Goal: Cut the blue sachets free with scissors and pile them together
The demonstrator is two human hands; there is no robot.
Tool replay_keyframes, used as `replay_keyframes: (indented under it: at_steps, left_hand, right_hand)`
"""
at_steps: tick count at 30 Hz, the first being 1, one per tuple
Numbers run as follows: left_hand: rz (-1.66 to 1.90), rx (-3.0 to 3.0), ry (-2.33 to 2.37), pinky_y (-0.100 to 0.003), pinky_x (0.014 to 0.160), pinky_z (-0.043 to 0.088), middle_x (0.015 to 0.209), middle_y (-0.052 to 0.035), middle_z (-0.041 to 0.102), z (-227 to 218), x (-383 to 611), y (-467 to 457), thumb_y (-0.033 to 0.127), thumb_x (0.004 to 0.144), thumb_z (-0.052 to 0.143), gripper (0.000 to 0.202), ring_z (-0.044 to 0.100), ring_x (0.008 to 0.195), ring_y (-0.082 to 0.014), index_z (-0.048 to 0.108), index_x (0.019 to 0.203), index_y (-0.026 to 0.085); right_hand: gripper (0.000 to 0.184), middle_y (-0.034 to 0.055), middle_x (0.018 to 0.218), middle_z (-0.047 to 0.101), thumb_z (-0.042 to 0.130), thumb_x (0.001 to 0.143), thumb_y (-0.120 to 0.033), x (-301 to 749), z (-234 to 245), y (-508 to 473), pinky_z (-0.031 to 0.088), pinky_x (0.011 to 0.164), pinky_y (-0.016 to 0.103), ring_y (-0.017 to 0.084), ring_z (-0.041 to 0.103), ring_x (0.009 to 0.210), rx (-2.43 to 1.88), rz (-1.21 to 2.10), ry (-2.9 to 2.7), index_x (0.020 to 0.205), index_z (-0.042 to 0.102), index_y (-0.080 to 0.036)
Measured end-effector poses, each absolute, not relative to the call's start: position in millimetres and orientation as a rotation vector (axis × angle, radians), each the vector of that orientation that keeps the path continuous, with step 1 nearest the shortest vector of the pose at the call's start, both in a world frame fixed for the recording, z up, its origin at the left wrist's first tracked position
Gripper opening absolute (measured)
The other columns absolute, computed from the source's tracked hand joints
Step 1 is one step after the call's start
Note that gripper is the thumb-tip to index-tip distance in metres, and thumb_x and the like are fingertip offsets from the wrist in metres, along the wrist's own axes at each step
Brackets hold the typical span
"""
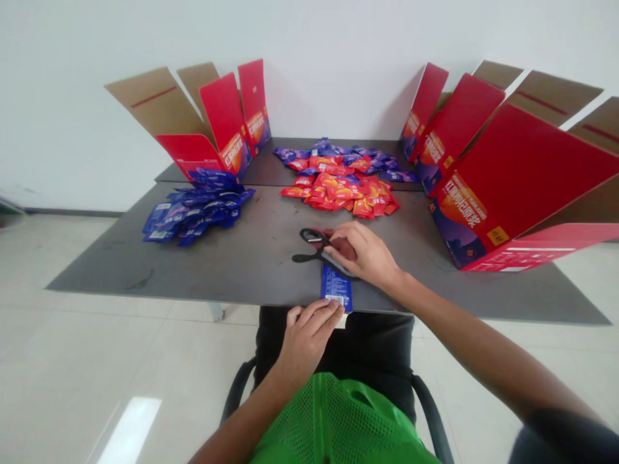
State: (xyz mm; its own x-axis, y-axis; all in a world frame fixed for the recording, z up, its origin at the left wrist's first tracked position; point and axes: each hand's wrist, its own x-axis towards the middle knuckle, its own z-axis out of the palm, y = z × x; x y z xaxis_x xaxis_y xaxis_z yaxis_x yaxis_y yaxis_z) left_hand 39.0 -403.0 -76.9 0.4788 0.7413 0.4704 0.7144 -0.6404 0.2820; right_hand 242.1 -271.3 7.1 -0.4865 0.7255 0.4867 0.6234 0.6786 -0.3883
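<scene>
We sat at a grey table (261, 261) with both hands at work near its front edge. Our left hand (309, 335) lay with its fingers side by side, their tips resting over the lower end of a single blue sachet (337, 283); its thumb was out of sight, so we could not tell whether it pinched the sachet or only pressed it down. That sachet lay straight in front of us at the table's near edge, its barcode end toward us and its far end beneath a black tool (313, 255). Our right hand (367, 251) had its thumb and fingers bent and pinching this tool, which had a loop and a second handle pointing left; we could not tell whether it touched the sachet. Farther left lay a heap of blue sachets (198, 209), just before a pair of red cartons (235, 151) with raised flaps. Beyond our hands, in the middle, spread a pile of red sachets (345, 187), with more blue sachets along its far side (382, 161). On our right stood a row of red cartons (471, 206), open at the top, the nearest looking largest. We wore a green mesh garment (358, 419).
</scene>
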Motion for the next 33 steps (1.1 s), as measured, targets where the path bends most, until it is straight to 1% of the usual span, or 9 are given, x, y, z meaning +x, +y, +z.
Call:
replay_keyframes:
  at_steps: [5,10,12,15,19,23,26,29,33]
  left_hand:
    - [0.919,2.624,1.342,-0.04,0.097,0.04,0.129,-0.0024,0.074,-76.9,41.8,-405.0,0.023,0.106,0.056,0.031,0.064,0.123,-0.0213,0.067,0.134,0.028]
    - [0.974,2.598,1.344,-0.04,0.095,0.039,0.13,-0.0028,0.073,-73.6,42.7,-403.1,0.022,0.105,0.057,0.032,0.064,0.123,-0.0194,0.065,0.136,0.027]
    - [0.977,2.583,1.342,-0.04,0.095,0.038,0.129,-0.0021,0.074,-73.6,42.8,-402.2,0.022,0.106,0.056,0.03,0.065,0.122,-0.0188,0.066,0.133,0.027]
    - [1.008,2.569,1.321,-0.04,0.097,0.037,0.127,-0.0021,0.074,-75.5,43.9,-401.2,0.022,0.107,0.054,0.029,0.065,0.121,-0.0193,0.066,0.133,0.027]
    - [1.043,2.558,1.356,-0.041,0.096,0.037,0.121,-0.0022,0.076,-77.5,47.1,-399.4,0.021,0.107,0.054,0.031,0.065,0.118,-0.0216,0.066,0.134,0.027]
    - [1.015,2.564,1.342,-0.041,0.099,0.038,0.133,-0.0037,0.072,-75.1,48.6,-396.8,0.018,0.105,0.055,0.034,0.063,0.125,-0.021,0.063,0.138,0.025]
    - [1.012,2.554,1.346,-0.04,0.097,0.04,0.133,-0.004,0.072,-73.7,48.4,-395.8,0.018,0.105,0.054,0.034,0.063,0.125,-0.0212,0.063,0.138,0.025]
    - [1.0,2.542,1.337,-0.04,0.096,0.042,0.131,-0.0053,0.072,-75.6,48.4,-396.3,0.017,0.105,0.053,0.035,0.063,0.124,-0.022,0.063,0.137,0.025]
    - [1.019,2.496,1.347,-0.042,0.097,0.041,0.124,-0.0039,0.075,-77.8,48.7,-397.5,0.017,0.104,0.056,0.031,0.064,0.121,-0.0232,0.068,0.13,0.025]
  right_hand:
    - [0.022,0.0064,0.121,0.068,0.053,0.105,-0.042,232.6,-15.7,-294.2,0.053,0.099,0.037,0.021,0.064,0.113,-0.825,0.299,-2.458,0.117,0.06,-0.026]
    - [0.023,0.0106,0.108,0.07,0.059,0.102,-0.043,247.7,-17.6,-239.6,0.056,0.084,0.041,0.026,0.066,0.097,-1.004,0.022,-2.346,0.109,0.063,-0.021]
    - [0.021,0.0104,0.112,0.069,0.06,0.102,-0.041,247.8,-6.1,-239.4,0.056,0.088,0.041,0.026,0.066,0.101,-0.997,-0.002,-2.266,0.11,0.062,-0.022]
    - [0.021,0.0076,0.118,0.069,0.063,0.101,-0.04,237.8,3.8,-272.1,0.055,0.094,0.039,0.023,0.065,0.109,-0.913,0.107,-2.203,0.115,0.06,-0.025]
    - [0.018,0.0055,0.115,0.07,0.061,0.102,-0.039,229.6,-10.9,-296.8,0.056,0.09,0.035,0.021,0.067,0.105,-0.755,0.246,-2.401,0.113,0.06,-0.026]
    - [0.021,0.0078,0.108,0.069,0.062,0.1,-0.042,244.0,-23.3,-249.6,0.055,0.085,0.037,0.023,0.066,0.097,-0.967,0.135,-2.358,0.11,0.062,-0.022]
    - [0.021,0.0098,0.109,0.069,0.06,0.102,-0.041,251.2,-12.1,-227.9,0.054,0.087,0.039,0.025,0.065,0.099,-1.052,0.023,-2.304,0.11,0.062,-0.022]
    - [0.021,0.0086,0.118,0.068,0.061,0.102,-0.041,243.5,-3.0,-253.0,0.053,0.094,0.039,0.024,0.064,0.109,-0.973,0.079,-2.199,0.115,0.06,-0.024]
    - [0.02,0.0056,0.116,0.069,0.063,0.101,-0.039,232.3,-16.1,-288.1,0.055,0.093,0.036,0.021,0.065,0.108,-0.753,0.224,-2.361,0.115,0.06,-0.026]
